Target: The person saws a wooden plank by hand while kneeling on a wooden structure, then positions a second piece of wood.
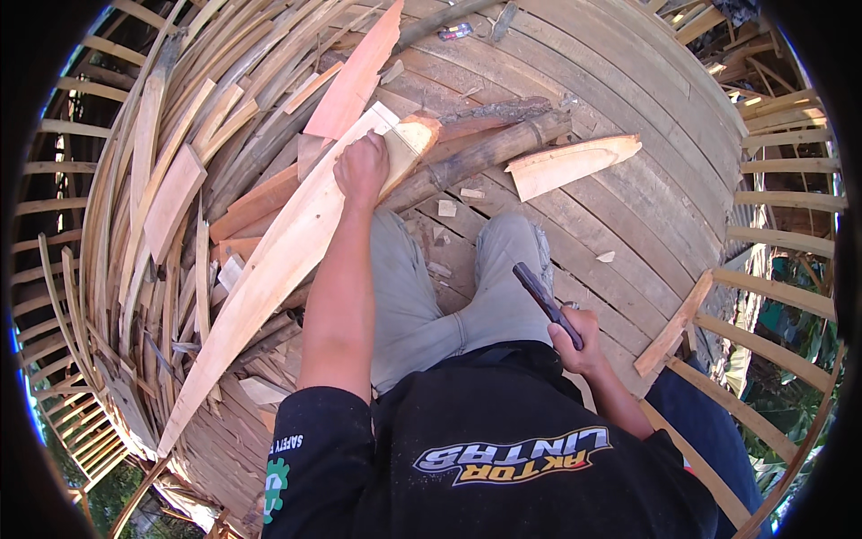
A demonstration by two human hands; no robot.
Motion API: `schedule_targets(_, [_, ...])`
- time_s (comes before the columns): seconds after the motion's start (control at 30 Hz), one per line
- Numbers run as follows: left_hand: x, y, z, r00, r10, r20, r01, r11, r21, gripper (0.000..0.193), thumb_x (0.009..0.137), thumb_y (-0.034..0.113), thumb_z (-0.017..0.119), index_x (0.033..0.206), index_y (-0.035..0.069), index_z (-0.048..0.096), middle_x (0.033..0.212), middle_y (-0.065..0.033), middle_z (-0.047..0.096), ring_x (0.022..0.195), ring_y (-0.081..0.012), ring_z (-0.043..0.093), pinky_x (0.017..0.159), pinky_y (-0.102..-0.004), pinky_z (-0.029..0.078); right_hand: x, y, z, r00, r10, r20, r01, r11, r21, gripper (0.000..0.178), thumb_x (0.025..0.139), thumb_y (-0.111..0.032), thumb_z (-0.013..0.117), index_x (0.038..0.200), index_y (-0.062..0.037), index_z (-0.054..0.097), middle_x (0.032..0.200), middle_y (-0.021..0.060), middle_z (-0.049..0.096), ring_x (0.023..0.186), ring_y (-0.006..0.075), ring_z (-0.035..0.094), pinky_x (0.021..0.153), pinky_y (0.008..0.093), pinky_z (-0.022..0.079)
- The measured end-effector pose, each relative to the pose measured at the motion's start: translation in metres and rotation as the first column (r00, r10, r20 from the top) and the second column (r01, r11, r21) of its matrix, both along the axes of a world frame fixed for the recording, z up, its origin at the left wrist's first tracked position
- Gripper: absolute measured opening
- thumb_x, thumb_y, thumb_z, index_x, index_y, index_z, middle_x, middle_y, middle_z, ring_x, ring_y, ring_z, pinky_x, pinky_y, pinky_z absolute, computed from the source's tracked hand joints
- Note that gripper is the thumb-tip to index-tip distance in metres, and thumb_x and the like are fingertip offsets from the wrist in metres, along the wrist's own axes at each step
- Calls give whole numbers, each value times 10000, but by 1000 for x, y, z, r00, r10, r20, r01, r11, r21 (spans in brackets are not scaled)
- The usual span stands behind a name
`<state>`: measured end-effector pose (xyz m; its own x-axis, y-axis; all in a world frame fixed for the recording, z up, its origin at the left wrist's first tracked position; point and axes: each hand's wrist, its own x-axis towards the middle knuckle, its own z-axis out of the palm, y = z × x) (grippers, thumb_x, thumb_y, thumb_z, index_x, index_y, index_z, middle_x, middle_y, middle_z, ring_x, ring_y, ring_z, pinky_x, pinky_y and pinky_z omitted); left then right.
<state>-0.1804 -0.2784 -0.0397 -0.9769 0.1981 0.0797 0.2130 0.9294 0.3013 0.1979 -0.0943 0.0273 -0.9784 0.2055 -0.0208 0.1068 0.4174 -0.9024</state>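
Nearest, the person's black shirt [503, 404] spread across the lower part of the view, with light printing on it, and the grey trousers [404, 296] showed bent knees beyond it. The right hand [579, 341] was closed around one end of a dark, narrow tool [537, 292], which slanted up and leftward over the thigh; its exact kind could not be told. Farther out, the left arm reached forward, and the left hand [362, 168] rested with curled fingers on the upper end of a long, pale plank [278, 242]; whether the fingers gripped its edge could not be told. The plank lay diagonally to the left of the knees, narrowing to a point at lower left. Just beside its upper end was a rough-edged wood piece [415, 136], and near that a round pole [494, 151]. To the right, well apart from the plank, a pale offcut [575, 164] lay on the board floor [655, 117]. Beyond the left hand stretched a reddish board [361, 72], and many loose strips [211, 99] were heaped to the left. Farthest out, slatted railings [781, 238] curved along both sides, with green leaves [786, 346] visible through the right one.
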Motion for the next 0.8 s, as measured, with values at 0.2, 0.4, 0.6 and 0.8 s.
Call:
schedule_targets(0.2, [-3,-4,-3,999,5,35,-5,1000,-2,526,955,343,353,778,-39,669,813,-280,649,786,-445,638,756,-517,488,7,-4,5,1000,2,-19,-1,999,32,316,819,-165,604,590,-48,419,471,92,356,382,240,403,416,355,326])
schedule_targets(0.4, [1,-1,0,1000,4,4,-4,1000,9,550,954,332,361,708,-43,679,774,-273,653,760,-436,645,768,-508,492,4,-9,9,999,-45,-13,45,999,-16,320,830,-157,594,589,-46,414,472,86,356,383,229,391,420,352,313])
schedule_targets(0.6, [5,0,5,1000,-11,-2,11,1000,15,549,957,318,350,686,-37,670,768,-272,652,751,-420,650,745,-506,498,2,-8,4,999,-41,-25,40,999,-36,310,830,-154,592,592,-37,432,472,79,369,387,215,391,426,347,313])
schedule_targets(0.8, [3,-1,3,1000,3,4,-3,1000,-6,556,962,320,341,683,-30,670,770,-264,656,749,-415,652,731,-504,501,4,-10,12,999,-49,1,49,998,-30,312,834,-158,592,593,-35,437,474,83,370,392,213,388,425,348,306])
